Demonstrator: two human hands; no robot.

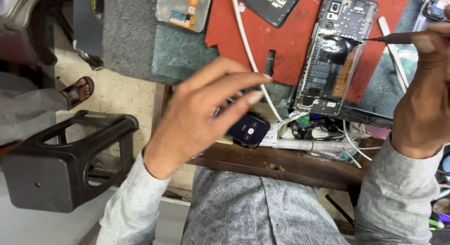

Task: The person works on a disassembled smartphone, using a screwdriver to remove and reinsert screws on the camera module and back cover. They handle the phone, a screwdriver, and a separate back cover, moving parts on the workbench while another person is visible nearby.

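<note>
Cluttered repair bench, wooden edge [281, 163] at the near side, red mat [286, 43] over a grey-green pad, tiled floor to the left with a dark plastic stool [61, 160] and someone's sandalled foot [78, 90] beyond it. Opened phone [333, 55], back cover off, lies on the red mat, upright in frame, board and battery exposed. Right hand [424, 90] comes in from the right edge, wrist bent, fingers closed around a thin dark tool [393, 37]; tool lies nearly level, its tip touching the phone's upper inside near the dark patch. Top of that hand is cut off by the frame edge, so exact finger grip is hard to make out. Left hand [201, 109] hovers raised over the bench edge, left of the phone, fingers extended and loosely together pointing right, thumb on top; holds nothing visible, slightly blurred. It partly covers a small black device [248, 129] with a pale button. White cable [246, 48] runs across the mat and under the left fingers. Tangle of cables and small parts [318, 132] below the phone, details unclear. Grey patterned shirt sleeves on both arms.
</note>
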